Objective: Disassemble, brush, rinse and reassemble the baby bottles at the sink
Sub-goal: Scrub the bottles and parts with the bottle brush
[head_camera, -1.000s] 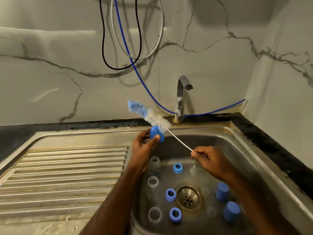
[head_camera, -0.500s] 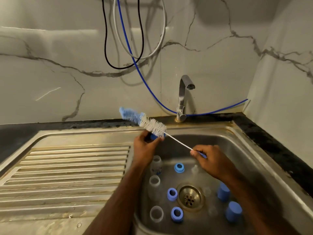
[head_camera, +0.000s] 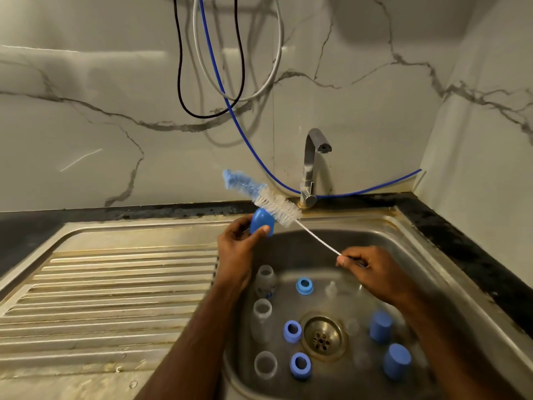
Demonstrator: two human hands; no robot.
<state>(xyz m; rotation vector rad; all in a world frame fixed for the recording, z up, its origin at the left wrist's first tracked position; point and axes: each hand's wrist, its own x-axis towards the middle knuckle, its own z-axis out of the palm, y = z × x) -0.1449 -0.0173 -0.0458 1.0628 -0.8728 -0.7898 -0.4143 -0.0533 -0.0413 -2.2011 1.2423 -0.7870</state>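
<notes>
Two bare forearms enter from the lower edge. The left hand (head_camera: 235, 254) and the right hand (head_camera: 375, 272) are uncovered: both forearms are sleeveless as far as visible.

Veined marble walls (head_camera: 86, 140), looped cables (head_camera: 210, 82), dark counter edge (head_camera: 461, 241), dim light.

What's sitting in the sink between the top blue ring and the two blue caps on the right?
In the head view, a clear nipple stands between the top blue ring and the blue caps; otherwise bare steel sink floor.
</notes>
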